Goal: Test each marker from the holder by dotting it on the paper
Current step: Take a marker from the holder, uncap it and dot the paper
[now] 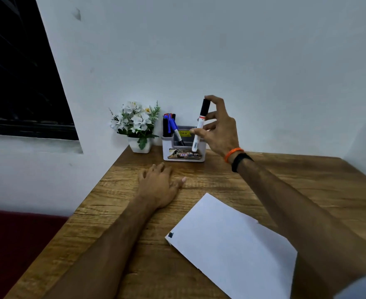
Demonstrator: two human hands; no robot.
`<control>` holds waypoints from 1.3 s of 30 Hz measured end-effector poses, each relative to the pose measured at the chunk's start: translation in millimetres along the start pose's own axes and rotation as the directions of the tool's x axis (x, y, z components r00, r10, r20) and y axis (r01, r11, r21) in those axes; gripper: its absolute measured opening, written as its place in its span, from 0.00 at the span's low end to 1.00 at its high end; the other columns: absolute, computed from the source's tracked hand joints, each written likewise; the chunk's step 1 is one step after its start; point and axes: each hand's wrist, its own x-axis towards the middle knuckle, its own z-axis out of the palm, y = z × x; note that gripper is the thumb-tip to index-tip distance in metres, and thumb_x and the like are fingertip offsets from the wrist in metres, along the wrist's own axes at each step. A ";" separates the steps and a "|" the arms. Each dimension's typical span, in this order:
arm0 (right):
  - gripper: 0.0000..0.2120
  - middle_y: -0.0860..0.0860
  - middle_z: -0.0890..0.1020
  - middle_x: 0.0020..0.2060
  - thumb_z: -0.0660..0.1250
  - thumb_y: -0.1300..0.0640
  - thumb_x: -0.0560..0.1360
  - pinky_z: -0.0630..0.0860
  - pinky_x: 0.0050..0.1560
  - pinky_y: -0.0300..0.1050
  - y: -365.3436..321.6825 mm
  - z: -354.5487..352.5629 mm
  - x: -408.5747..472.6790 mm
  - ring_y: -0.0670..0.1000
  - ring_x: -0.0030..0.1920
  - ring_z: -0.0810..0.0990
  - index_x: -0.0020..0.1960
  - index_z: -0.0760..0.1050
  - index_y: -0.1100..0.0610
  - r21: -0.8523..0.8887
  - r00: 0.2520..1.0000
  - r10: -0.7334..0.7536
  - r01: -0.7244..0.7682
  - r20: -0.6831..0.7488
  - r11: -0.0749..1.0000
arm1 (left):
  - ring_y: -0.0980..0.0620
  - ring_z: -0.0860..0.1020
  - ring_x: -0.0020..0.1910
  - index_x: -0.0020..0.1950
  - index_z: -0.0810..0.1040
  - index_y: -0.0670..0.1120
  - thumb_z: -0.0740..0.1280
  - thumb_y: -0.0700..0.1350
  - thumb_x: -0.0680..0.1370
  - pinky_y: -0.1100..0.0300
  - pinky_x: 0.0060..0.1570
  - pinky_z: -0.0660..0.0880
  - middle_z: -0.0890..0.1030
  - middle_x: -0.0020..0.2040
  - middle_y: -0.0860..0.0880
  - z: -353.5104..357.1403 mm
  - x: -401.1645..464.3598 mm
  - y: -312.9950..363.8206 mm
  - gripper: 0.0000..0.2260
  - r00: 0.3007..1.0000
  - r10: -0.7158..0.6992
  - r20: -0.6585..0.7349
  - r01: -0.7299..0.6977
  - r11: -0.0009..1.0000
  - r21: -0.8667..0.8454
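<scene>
A white marker with a black cap stands nearly upright over the right side of the white marker holder. My right hand pinches it near the cap, its lower end in front of the holder's front wall. Several capped markers, blue, red and black, lean in the holder's left compartment. My left hand rests on the wooden table in front of the holder, fingers spread and holding nothing. A white sheet of paper lies at an angle near me, with a dark blue dot at its left corner.
A small white pot of artificial white flowers stands left of the holder against the wall. The wooden table meets a white wall at the back. A dark window is at the upper left and a dark red seat at the lower left.
</scene>
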 end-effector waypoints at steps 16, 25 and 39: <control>0.29 0.56 0.80 0.56 0.78 0.55 0.69 0.78 0.56 0.51 33.9 38.2 19.7 0.56 0.55 0.79 0.65 0.69 0.51 -0.259 0.994 0.080 -0.058 0.075 0.964 | 0.45 0.57 0.76 0.73 0.66 0.51 0.50 0.67 0.78 0.43 0.73 0.52 0.61 0.77 0.47 -1.3 0.6 1.2 0.30 1.000 -0.003 0.010 0.003 1.000 0.006; 0.18 0.50 0.86 0.46 0.72 0.53 0.72 0.81 0.53 0.53 9.2 54.5 8.6 0.54 0.49 0.83 0.60 0.77 0.53 -0.397 0.986 0.060 0.008 0.158 0.918 | 0.45 0.56 0.77 0.73 0.66 0.50 0.50 0.67 0.78 0.42 0.73 0.51 0.61 0.77 0.46 -1.5 0.4 2.7 0.31 1.000 -0.009 0.007 0.009 1.000 -0.007; 0.13 0.48 0.87 0.42 0.76 0.53 0.70 0.83 0.48 0.48 -4.9 48.2 14.2 0.48 0.42 0.85 0.54 0.80 0.54 -0.065 0.982 0.150 -0.158 -0.112 0.985 | 0.45 0.57 0.76 0.73 0.66 0.50 0.51 0.67 0.78 0.42 0.73 0.52 0.61 0.77 0.46 0.8 2.2 1.4 0.30 1.000 -0.010 0.002 0.010 1.000 0.002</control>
